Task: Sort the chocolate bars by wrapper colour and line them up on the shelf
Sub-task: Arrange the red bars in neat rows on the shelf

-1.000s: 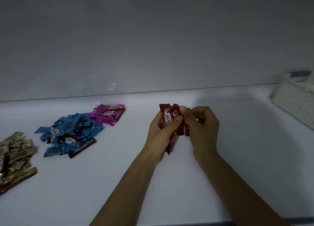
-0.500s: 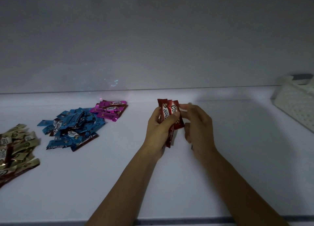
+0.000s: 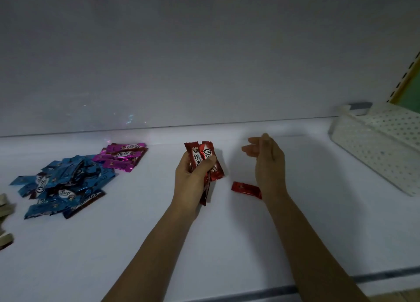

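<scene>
1. Gripping a bunch of red bars [image 3: 205, 157]: left hand [image 3: 191, 179], thumb and fingers curled round them. The bars stand upright and fan out at the top, wrapper print facing the camera. Held over the middle of the shelf [image 3: 227, 245]; I cannot tell whether their lower ends touch it.
2. Right hand [image 3: 269, 163]: holds nothing. The fingers are loosely spread and a little bent, with the palm turned left. It hovers to the right of the bunch, apart from it.
3. Loose red bar [image 3: 244, 187]: lies flat on the shelf between the two wrists. Its right end is hidden behind the right wrist, and it is clear of the bunch.
4. Pink pile [image 3: 123, 156]: near the back edge, left of the left hand. The bars lie roughly parallel.
5. Blue pile [image 3: 66, 183]: jumbled, in front and to the left of the pink pile, meeting it at one corner. A dark brown wrapper sticks out along its front edge.
6. Gold bars [image 3: 5, 208]: far left, cut off by the frame, so no count is possible.
7. Basket [image 3: 375, 147]: white and perforated, at the far right of the shelf, well apart from both hands. Its contents are not visible.
8. Light is dim, and the small print on the wrappers is unreadable.
</scene>
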